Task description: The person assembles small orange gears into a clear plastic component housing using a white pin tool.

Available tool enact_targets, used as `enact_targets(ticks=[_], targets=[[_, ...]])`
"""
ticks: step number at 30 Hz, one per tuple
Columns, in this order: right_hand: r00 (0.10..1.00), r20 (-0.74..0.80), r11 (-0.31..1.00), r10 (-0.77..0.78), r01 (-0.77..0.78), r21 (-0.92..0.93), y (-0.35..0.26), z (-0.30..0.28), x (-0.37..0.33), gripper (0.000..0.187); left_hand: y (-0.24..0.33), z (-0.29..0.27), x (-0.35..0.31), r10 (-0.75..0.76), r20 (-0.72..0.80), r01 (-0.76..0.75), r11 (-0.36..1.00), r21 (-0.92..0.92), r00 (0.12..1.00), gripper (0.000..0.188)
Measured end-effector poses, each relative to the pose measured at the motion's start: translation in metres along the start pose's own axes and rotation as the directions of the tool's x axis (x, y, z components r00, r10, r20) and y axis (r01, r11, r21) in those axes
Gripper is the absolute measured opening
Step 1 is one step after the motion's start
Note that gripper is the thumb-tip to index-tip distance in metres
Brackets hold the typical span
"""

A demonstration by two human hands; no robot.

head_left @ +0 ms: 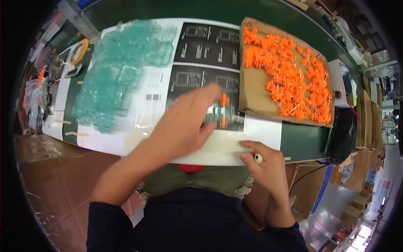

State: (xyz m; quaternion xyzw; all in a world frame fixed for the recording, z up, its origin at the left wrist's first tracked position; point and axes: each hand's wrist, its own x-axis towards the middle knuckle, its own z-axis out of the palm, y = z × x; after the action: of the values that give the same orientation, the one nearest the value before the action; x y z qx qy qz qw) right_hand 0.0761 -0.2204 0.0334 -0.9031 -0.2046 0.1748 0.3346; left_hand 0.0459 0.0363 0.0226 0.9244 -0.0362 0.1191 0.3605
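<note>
At the near edge of the table (302, 143), on a large printed sheet (197, 50) of black-and-white panels: small assembly of clear plastic with orange parts (223, 111), lying just beyond the left hand (184, 122). Judged light, rigid and brittle; thin metal pins appear to run through the orange pieces, so best gripped by the plastic bodies at the ends, not by the pins. Left hand spread flat and loosely open, fingers extended over the sheet, fingertips touching or just covering the assembly's left side; blurred, so actual pinch cannot be told. Right hand (266, 168) resting at the table's front edge, fingers curled loosely, thumb and forefinger pressing the white margin of the sheet; a small pale round object (258, 158) sits at the knuckles, whether held or worn cannot be told. Heap of clear greenish plastic pieces (121, 67) to the left on the sheet; cardboard tray (252, 88) of loose orange pinned parts (294, 80) to the right, just beside the assembly.
</note>
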Motion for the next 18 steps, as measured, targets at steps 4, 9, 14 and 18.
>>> enact_targets(ticks=[4, 9, 14, 18], targets=[[0.999, -0.034, 1.0, -0.002, 0.001, -0.025, -0.001, 0.002, -0.004, 0.027, -0.024, -0.029, 0.107, 0.05, -0.176, -0.011, 0.976, 0.217, 0.983, 0.047], [0.995, -0.09, 0.999, -0.032, 0.032, -0.011, 0.001, 0.004, -0.003, 0.024, -0.067, -0.095, 0.205, -0.04, -0.023, 0.046, 0.819, 0.572, 0.999, 0.063], [0.988, -0.142, 0.998, -0.06, 0.064, 0.028, 0.014, 0.008, -0.003, 0.024, -0.089, -0.151, 0.152, -0.408, -0.167, 0.381, 0.524, 0.762, 0.897, 0.041], [0.988, -0.126, 0.995, -0.086, 0.091, 0.031, 0.015, 0.006, 0.004, 0.024, -0.106, -0.143, 0.118, -0.456, -0.218, 0.442, 0.472, 0.763, 0.863, 0.048]])
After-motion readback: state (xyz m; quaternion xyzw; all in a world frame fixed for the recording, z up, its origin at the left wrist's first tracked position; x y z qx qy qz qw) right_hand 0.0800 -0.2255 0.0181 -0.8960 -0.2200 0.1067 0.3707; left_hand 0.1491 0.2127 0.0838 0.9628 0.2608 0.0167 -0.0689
